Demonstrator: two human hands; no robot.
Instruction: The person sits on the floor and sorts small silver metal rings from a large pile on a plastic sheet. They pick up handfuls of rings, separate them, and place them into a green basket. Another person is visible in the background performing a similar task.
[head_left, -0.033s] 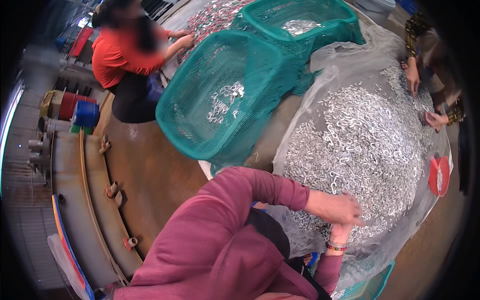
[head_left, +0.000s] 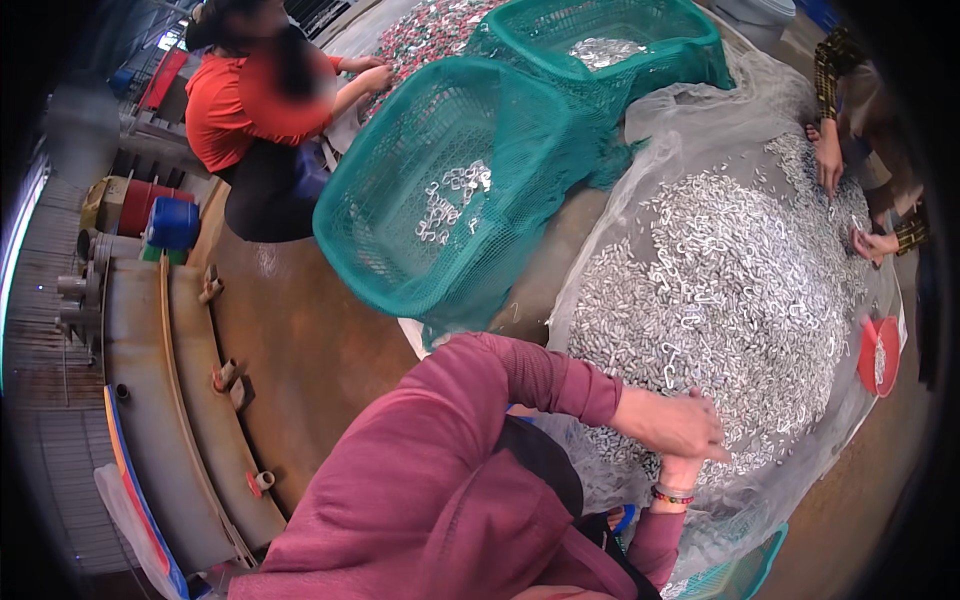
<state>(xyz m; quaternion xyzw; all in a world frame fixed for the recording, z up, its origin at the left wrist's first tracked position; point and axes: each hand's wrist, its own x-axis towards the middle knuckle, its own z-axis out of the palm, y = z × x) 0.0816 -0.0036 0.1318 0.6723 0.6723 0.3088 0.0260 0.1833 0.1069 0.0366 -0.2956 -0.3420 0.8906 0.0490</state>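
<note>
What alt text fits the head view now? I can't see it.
The wearer's upper hand partly hides the lower hand at a heap of small silvery pieces on a translucent sheet. Beyond stand two green baskets; a co-worker in red is upper left, another person's hands are at the heap's right edge.

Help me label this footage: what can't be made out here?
All in the head view:
Right hand: fingers hidden behind the left hand.
Left hand: fingers blurred, anything held unclear.
Green basket, lower right: cut off by the lower edge.
Silvery pieces: too small to count.
</note>
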